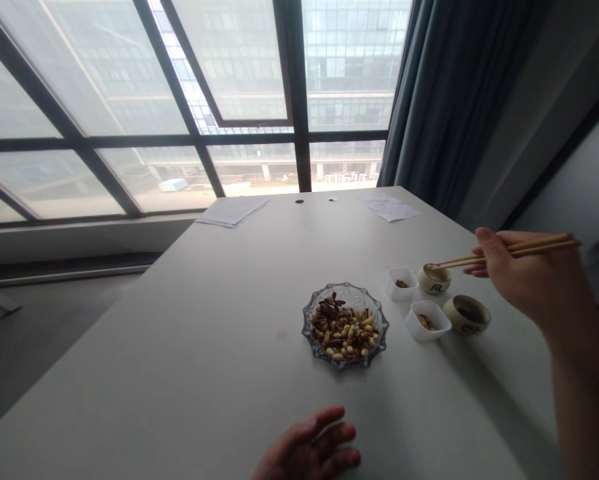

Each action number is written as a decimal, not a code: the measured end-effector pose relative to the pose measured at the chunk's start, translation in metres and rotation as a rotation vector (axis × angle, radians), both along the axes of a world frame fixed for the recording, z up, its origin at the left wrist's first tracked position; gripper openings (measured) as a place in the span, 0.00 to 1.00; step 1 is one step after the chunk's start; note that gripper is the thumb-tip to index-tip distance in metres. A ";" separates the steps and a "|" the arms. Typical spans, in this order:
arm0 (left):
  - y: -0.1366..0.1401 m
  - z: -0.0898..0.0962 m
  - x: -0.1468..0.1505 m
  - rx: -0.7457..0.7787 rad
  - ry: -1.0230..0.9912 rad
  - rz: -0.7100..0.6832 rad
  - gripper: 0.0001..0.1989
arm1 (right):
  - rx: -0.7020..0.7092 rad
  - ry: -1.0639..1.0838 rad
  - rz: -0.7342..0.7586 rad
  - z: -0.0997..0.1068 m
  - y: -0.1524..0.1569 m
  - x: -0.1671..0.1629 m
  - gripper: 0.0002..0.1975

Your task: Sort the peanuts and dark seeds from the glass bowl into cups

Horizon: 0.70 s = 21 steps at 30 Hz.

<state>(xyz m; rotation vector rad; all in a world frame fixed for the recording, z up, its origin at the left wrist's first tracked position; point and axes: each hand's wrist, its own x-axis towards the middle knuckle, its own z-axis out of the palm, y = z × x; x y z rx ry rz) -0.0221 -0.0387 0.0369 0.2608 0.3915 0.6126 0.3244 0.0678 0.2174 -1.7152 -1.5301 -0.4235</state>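
My right hand is closed around a pair of wooden chopsticks. Their tips reach the mouth of the farther ceramic cup, which bears a dark character. Whether the tips pinch anything is too small to tell. Beside it stand a nearer ceramic cup with something dark inside and two white plastic dishes: the far dish holds small dark bits, the near dish brownish pieces. My left hand rests low in the view, fingers apart and holding nothing, below a glass bowl of mixed nuts and dark seeds.
All of this stands on a white table. Stacked papers lie at its far left corner, another sheet at the far right. Two small round items sit near the far edge. Windows and a dark curtain are behind.
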 end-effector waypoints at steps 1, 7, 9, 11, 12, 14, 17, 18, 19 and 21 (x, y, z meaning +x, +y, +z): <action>0.000 0.000 0.000 -0.003 -0.008 -0.001 0.16 | -0.003 0.020 0.005 0.002 -0.003 -0.003 0.13; 0.002 0.002 0.001 -0.017 -0.008 -0.002 0.16 | -0.272 0.275 0.018 0.016 -0.033 -0.023 0.14; 0.002 0.003 0.001 -0.014 -0.002 -0.010 0.16 | -0.390 0.332 0.069 0.017 -0.040 -0.027 0.16; 0.002 0.003 0.001 -0.007 -0.002 -0.013 0.17 | -0.430 0.340 0.097 0.018 -0.043 -0.029 0.16; 0.001 0.003 0.001 -0.002 0.000 -0.013 0.17 | -0.424 0.336 0.093 0.018 -0.043 -0.029 0.16; 0.000 0.003 0.001 0.004 0.005 -0.015 0.17 | -0.385 0.329 0.085 0.018 -0.043 -0.030 0.15; -0.001 0.003 0.001 0.014 0.016 -0.010 0.16 | -0.341 0.337 0.152 0.018 -0.043 -0.037 0.17; -0.001 0.003 0.001 0.016 0.017 -0.008 0.16 | -0.346 0.353 0.201 0.017 -0.043 -0.041 0.18; -0.001 0.003 0.001 0.016 0.015 -0.005 0.16 | -0.363 0.370 0.256 0.016 -0.043 -0.047 0.19; -0.001 0.002 0.001 0.010 0.003 -0.002 0.17 | -0.412 0.406 0.360 0.010 -0.041 -0.059 0.20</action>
